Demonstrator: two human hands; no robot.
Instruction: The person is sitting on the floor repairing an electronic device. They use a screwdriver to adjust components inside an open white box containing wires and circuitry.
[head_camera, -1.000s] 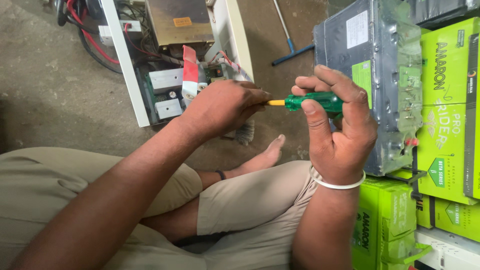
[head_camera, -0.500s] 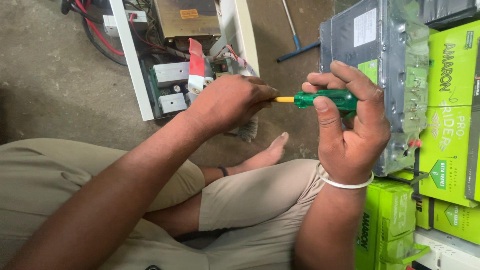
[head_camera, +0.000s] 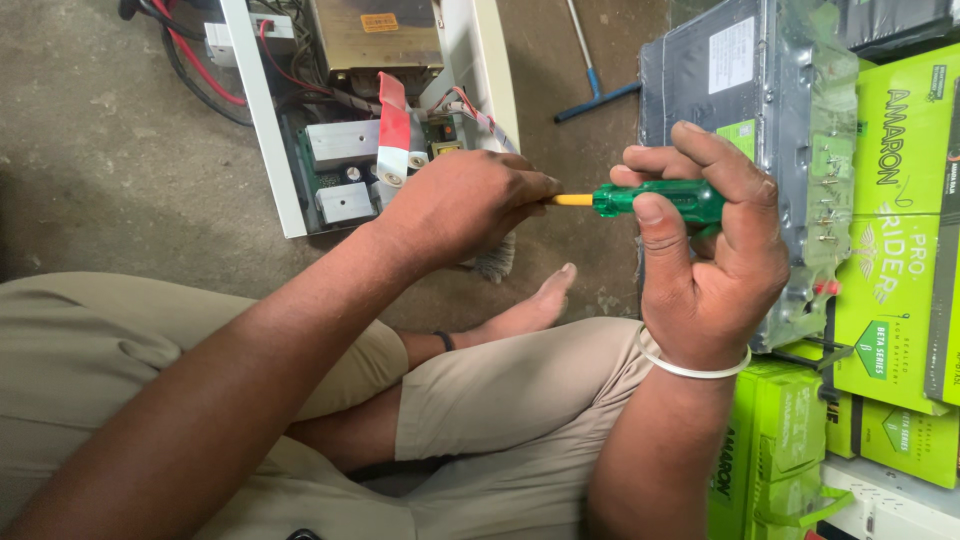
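Between the two hands, above the person's crossed legs, a screwdriver (head_camera: 640, 200) is held level; the right hand (head_camera: 705, 265) is wrapped round its green handle, thumb pressed along the near side and fingers curled over the top; the left hand (head_camera: 465, 205) is closed over the far end, so only a short stretch of yellow shaft shows between them, and I cannot tell what, if anything, the tip meets inside that fist. The hands sit close, joined only by the tool; both are clamped on it.

Beyond the left hand, on the concrete floor (head_camera: 110, 150), lies an opened white case (head_camera: 260, 120) with metal blocks, a circuit board and red and black wires (head_camera: 200, 70) trailing out of it; a red-and-white ribbon (head_camera: 393, 125) hangs just past the left knuckles. To the right of the right hand stands a grey battery (head_camera: 760, 90) in clear wrap, with green boxes (head_camera: 900, 250) stacked beside and below it; a blue-handled tool (head_camera: 590, 90) lies on the floor further off.

The screwdriver looks light and stiff; its plastic handle seems smooth and glossy, likely slippery in a damp palm, so the thick middle of the handle is the place to hold it; the thin shaft gives less purchase. A white bangle (head_camera: 690, 365) rings the right wrist.
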